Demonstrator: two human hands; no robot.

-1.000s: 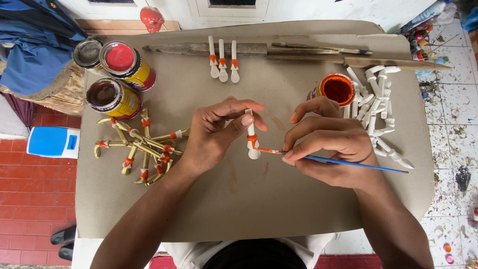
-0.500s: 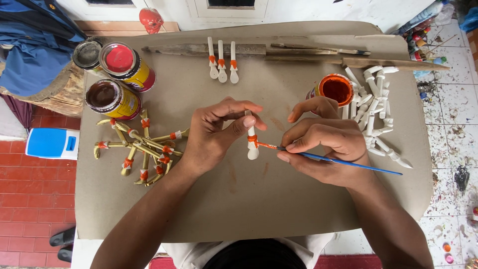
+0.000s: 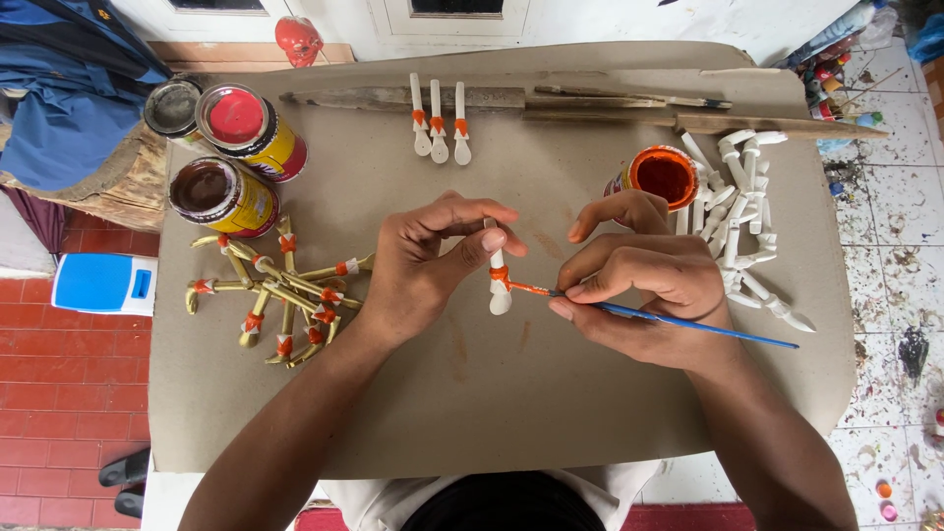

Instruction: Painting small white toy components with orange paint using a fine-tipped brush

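Orange-tipped brush (right hand) on white stick

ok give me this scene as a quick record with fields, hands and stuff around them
left hand: left hand holds a white stick upright by its top
right hand: right hand holds a blue brush, tip on the stick's orange band
paint: open orange paint can beside the right hand
unpainted: white pieces piled at right
done: three banded white pieces at top; gold pieces at left
other cans: red can, brown can
surface: brown board
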